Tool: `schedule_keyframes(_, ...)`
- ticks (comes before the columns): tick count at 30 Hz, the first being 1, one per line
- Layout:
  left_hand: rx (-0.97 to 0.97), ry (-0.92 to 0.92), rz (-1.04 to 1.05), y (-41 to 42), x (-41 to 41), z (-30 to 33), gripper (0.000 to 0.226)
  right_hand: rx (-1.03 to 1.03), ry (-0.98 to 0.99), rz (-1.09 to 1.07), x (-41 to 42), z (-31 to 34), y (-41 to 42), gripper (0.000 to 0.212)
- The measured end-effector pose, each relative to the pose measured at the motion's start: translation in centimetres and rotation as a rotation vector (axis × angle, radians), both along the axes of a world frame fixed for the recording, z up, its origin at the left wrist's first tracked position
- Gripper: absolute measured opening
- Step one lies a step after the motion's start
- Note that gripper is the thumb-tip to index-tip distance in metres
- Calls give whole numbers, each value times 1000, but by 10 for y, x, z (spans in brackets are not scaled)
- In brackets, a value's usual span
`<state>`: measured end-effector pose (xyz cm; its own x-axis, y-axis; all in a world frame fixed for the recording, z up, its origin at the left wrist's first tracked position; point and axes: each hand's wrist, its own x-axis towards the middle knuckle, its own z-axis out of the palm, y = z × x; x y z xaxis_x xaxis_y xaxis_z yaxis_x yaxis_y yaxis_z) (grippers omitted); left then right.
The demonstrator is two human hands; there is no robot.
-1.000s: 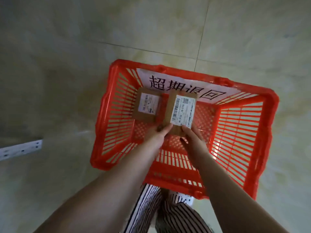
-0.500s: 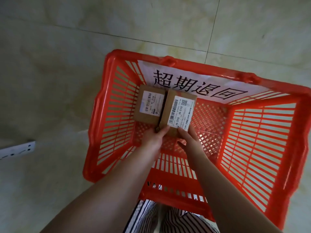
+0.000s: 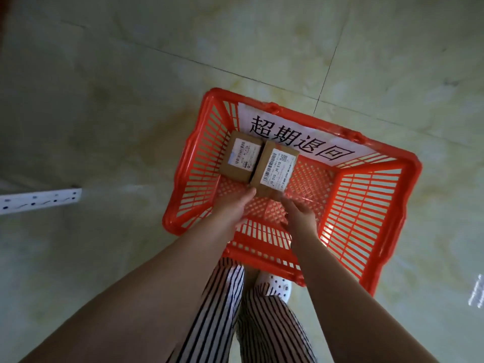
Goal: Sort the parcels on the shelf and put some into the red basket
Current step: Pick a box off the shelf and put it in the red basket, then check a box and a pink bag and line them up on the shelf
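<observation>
The red basket (image 3: 372, 213) stands on the tiled floor, with a white paper sign of black characters on its far wall. Two small brown cardboard parcels lie side by side on its bottom at the far left. The left parcel (image 3: 241, 155) and the right parcel (image 3: 275, 169) each carry a white barcode label. My left hand (image 3: 233, 208) hovers just below the right parcel, its fingertips at the box's near edge. My right hand (image 3: 298, 216) is a little apart from the box, fingers spread, holding nothing.
A white perforated metal shelf rail (image 3: 39, 200) lies at the left edge. My striped trousers (image 3: 251, 323) and a white shoe (image 3: 275, 284) are directly below the basket's near rim. Pale floor tiles surround the basket.
Both hands have let go of the right parcel, which now rests in the basket beside the other one. The hands have drawn back toward me, and the view has pulled away.
</observation>
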<state>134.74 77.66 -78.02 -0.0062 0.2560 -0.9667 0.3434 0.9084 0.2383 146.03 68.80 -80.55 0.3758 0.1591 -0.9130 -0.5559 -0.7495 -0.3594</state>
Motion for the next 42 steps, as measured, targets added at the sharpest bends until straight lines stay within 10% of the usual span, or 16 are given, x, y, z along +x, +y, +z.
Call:
schedule_keyframes(8,162,-154,274,-2,-69,218,17,331,296,34,-32,233,20,19)
schedule_keyframes(20,643,-275,929,-103,-292,550,13,658,457,782,-222,547,51,14)
schedule_keyframes(29,878,-212,1336,-238,-455,642,15,754,599,1235,-450,658,-25,19)
schedule_keyframes(42,1110,-79,1567,-422,-734,737,11,788,645,1359,-746,751,-179,23)
